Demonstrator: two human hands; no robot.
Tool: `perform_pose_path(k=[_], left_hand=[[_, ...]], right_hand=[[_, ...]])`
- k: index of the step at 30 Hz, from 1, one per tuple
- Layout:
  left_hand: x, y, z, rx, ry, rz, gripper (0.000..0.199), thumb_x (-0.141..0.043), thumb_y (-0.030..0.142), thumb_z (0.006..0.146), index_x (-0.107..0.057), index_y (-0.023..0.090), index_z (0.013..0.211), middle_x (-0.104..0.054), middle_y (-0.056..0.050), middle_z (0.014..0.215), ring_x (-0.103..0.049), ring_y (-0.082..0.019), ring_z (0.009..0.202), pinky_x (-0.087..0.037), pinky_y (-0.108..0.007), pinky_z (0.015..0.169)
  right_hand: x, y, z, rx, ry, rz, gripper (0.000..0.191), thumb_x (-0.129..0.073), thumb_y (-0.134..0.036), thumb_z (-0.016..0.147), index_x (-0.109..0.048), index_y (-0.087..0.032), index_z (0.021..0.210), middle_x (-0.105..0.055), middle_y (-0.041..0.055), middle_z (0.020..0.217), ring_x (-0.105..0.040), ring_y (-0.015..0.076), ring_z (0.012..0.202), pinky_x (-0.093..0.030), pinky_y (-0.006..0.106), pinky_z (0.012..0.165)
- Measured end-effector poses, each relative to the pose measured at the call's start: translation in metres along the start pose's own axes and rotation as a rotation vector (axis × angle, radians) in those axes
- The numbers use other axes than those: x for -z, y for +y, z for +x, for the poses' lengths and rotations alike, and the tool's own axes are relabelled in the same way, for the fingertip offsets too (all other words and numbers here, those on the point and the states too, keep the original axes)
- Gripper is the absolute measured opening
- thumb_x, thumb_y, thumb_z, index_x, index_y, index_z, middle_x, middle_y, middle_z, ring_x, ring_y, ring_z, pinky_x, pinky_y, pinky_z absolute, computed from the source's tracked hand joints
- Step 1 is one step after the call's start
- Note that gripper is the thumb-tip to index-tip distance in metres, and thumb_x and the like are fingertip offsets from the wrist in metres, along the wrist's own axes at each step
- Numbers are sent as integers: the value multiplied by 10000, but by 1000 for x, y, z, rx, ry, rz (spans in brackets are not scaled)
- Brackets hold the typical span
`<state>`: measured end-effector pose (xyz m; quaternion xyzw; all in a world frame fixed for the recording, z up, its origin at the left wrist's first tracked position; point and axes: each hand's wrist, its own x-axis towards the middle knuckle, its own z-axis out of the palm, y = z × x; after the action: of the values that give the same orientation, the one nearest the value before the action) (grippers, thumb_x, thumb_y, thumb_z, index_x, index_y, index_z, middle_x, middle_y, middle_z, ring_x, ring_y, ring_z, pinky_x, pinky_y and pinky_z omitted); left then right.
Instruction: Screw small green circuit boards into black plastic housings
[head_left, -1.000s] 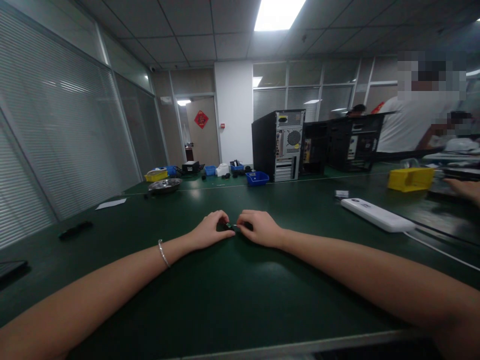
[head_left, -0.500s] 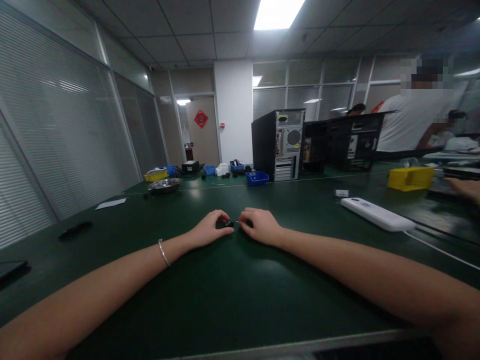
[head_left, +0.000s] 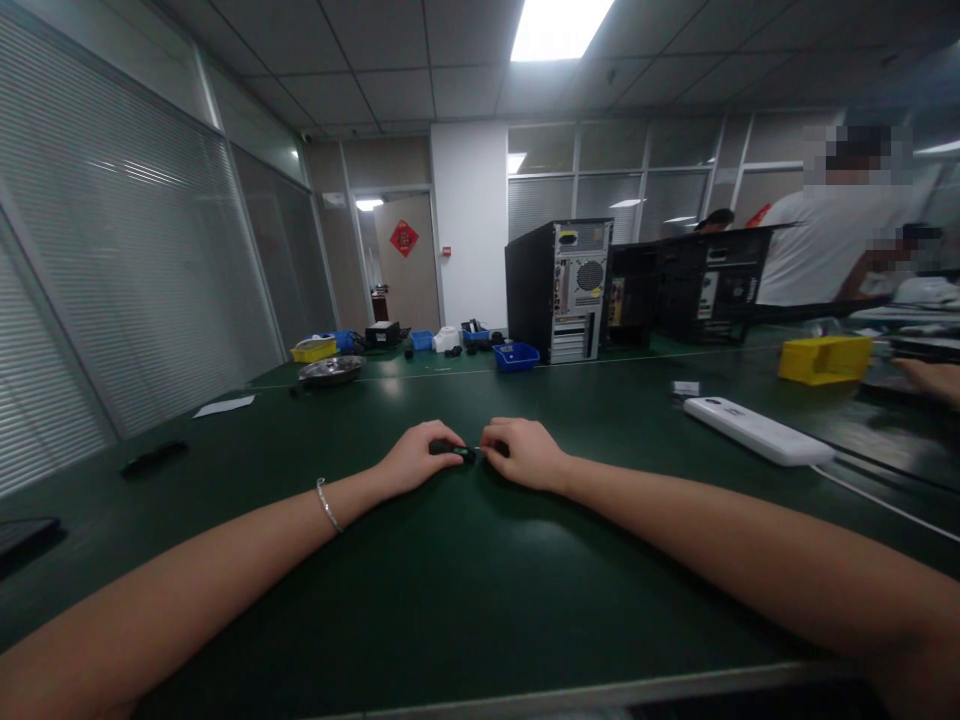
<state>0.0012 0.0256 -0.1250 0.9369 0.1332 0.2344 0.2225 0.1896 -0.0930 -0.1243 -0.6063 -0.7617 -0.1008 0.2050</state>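
Close together over the green table [head_left: 420, 600], both my hands work at one spot in front of me. My left hand [head_left: 417, 456] pinches a small black piece [head_left: 469, 454] with a touch of green on it; its exact kind is too small to tell. Just to the right, my right hand [head_left: 525, 452] has its thumb and fingertips closed on a thin, light-coloured bit that meets the black piece. Most of that bit is hidden by the fingers.
A blue tray [head_left: 516, 357] and a computer tower [head_left: 559, 290] stand farther back. On the right lie a white power strip [head_left: 754, 430] and a yellow bin [head_left: 825, 358]. A metal bowl [head_left: 330, 370] is at the left back. Another person [head_left: 825, 240] stands at far right.
The small black piece has shifted slightly right in my left fingers, closer to my right fingertips. My left thumb and fingers sit closer together around it. The right hand has hardly moved.
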Motion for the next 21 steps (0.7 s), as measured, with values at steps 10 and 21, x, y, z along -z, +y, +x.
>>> perform_pose_path(k=[10, 21], left_hand=[[0, 1, 0, -42, 17, 22, 187, -647, 306, 775, -685, 203, 926, -641, -41, 926, -575, -202, 894, -433, -318, 810], [1, 4, -2, -53, 57, 45, 201, -637, 325, 785, -683, 199, 935, -631, -48, 918, -568, -208, 885, -431, -329, 799]], right_hand=[[4, -5, 0, 8, -25, -23, 144, -514, -251, 829, -649, -207, 856, -635, 11, 852, -575, 153, 778, -326, 240, 612], [2, -2, 0, 2, -5, 52, 153, -519, -275, 838, -656, -209, 858, -643, 9, 847, -573, 149, 763, -345, 241, 636]])
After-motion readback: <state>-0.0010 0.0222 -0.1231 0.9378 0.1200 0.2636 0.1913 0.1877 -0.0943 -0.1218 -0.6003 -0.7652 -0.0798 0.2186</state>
